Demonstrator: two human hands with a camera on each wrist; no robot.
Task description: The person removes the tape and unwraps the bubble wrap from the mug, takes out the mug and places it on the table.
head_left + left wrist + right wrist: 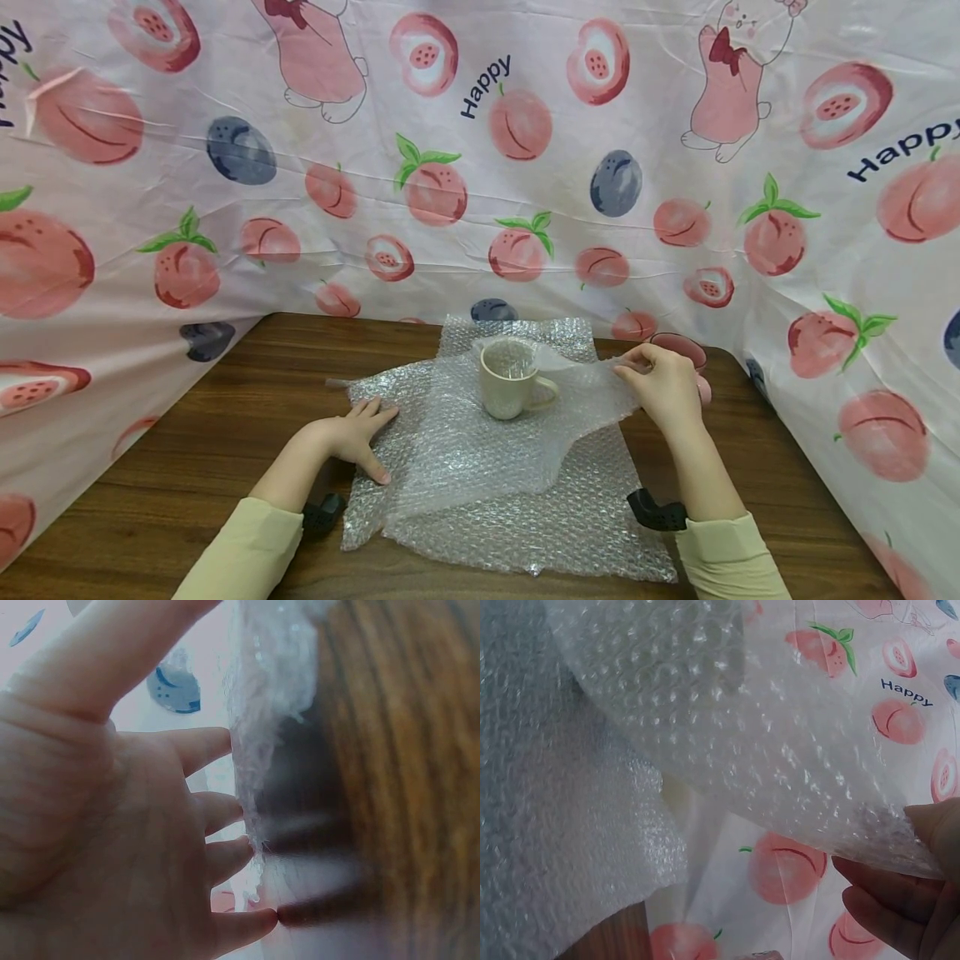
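Cylindrical cream mug stands upright just below frame centre, long axis vertical, looped handle pointing frame-right, on clear, dimpled bubble wrap. Left hand, lower left, spreads wide on the wrap; right hand, right of centre, pinches its lifted edge.

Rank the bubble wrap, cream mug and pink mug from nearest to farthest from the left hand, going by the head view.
1. Bubble wrap: touched by the left hand.
2. Cream mug: upright on the wrapping, to that hand's right.
3. Pink mug: farther right, partly hidden behind the right hand.
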